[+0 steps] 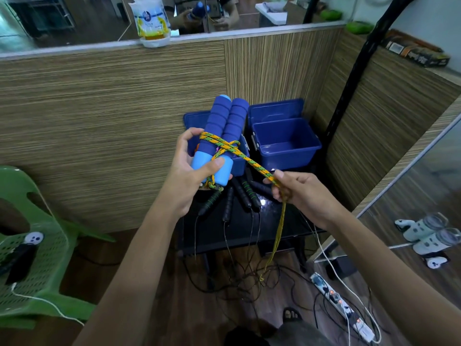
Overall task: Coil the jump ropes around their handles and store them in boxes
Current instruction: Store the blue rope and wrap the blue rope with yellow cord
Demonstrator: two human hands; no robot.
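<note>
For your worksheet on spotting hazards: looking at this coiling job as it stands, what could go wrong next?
1. The yellow rope has only a few turns round the blue handles; if the right hand slackens, they may loosen.
2. Its tail hangs into the black cords on the floor and could snag.

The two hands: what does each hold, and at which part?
The left hand grips the blue handles near their lower ends. The right hand pinches the yellow rope just past the wraps.
</note>
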